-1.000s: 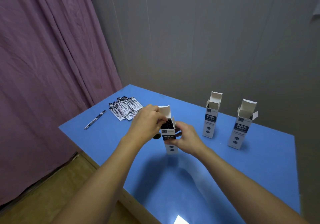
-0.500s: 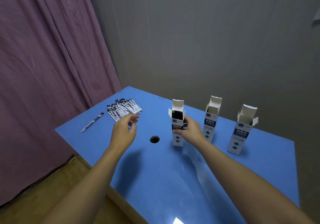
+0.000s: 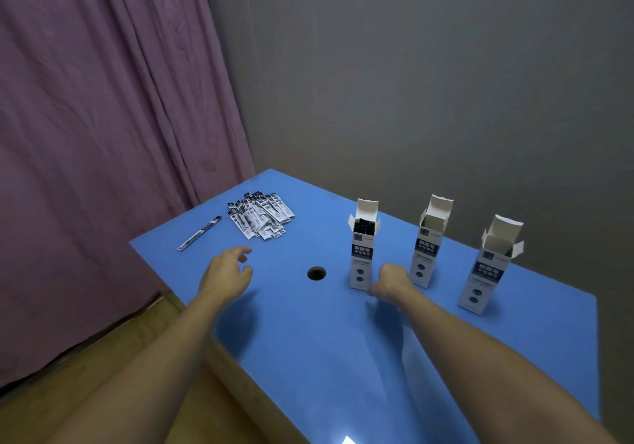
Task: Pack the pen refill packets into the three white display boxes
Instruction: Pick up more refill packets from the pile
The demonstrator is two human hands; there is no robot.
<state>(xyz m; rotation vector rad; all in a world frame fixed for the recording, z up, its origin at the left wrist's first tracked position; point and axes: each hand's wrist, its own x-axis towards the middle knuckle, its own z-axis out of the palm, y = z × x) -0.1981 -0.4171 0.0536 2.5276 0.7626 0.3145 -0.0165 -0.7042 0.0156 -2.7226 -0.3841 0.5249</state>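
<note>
Letting go of the first display box, the right hand has dropped to the desk just beside its base, fingers curled under and holding nothing that I can see. That box now stands upright on its own, flap up, dark packet ends showing at its mouth, so it looks filled. The middle box and the right box stand open and seem to lack packets. The left hand has moved on towards the pile of refill packets, fingers loosely spread and empty, hovering short of it. One stray packet lies apart, nearer the curtain.
</note>
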